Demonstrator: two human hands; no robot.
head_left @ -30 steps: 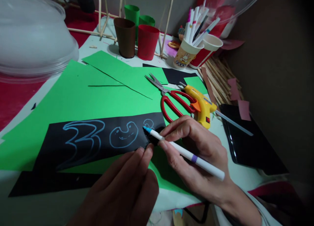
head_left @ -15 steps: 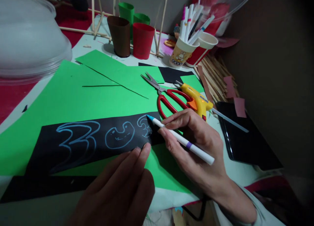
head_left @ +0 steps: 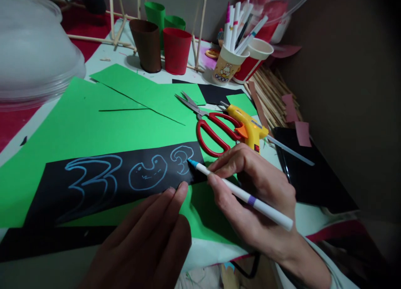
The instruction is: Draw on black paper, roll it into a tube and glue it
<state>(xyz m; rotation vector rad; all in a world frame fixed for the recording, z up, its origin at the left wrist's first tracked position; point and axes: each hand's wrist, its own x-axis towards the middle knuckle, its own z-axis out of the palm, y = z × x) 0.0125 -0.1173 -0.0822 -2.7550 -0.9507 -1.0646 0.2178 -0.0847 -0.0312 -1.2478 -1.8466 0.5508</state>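
My right hand [head_left: 253, 193] is closed in a writing grip around a white marker [head_left: 241, 190] with a purple band. The marker's blue tip rests at the small curled outline on a black paper strip [head_left: 123, 193]. Light blue line drawings cover the strip: a large zigzag shape at left, a rounded shape with a face in the middle, a smaller curl at right. My left hand [head_left: 153, 234] holds the strip's lower edge, its bent fingers pressed together; the fingertips show, while the thumb is hard to make out. Under the strip lies green paper [head_left: 103, 130].
Red-handled scissors [head_left: 206, 122] and a yellow glue gun [head_left: 249, 126] lie beyond my right hand. Brown [head_left: 145, 46] and red [head_left: 177, 51] paper cups stand behind, near a marker-filled cup [head_left: 227, 65]. Wooden sticks [head_left: 272, 95] and a black tablet-like slab [head_left: 313, 176] are at right.
The marker tip has moved down along the right side of the small curl, leaving a longer blue line. My left hand still holds the strip; the whole view has shifted slightly.
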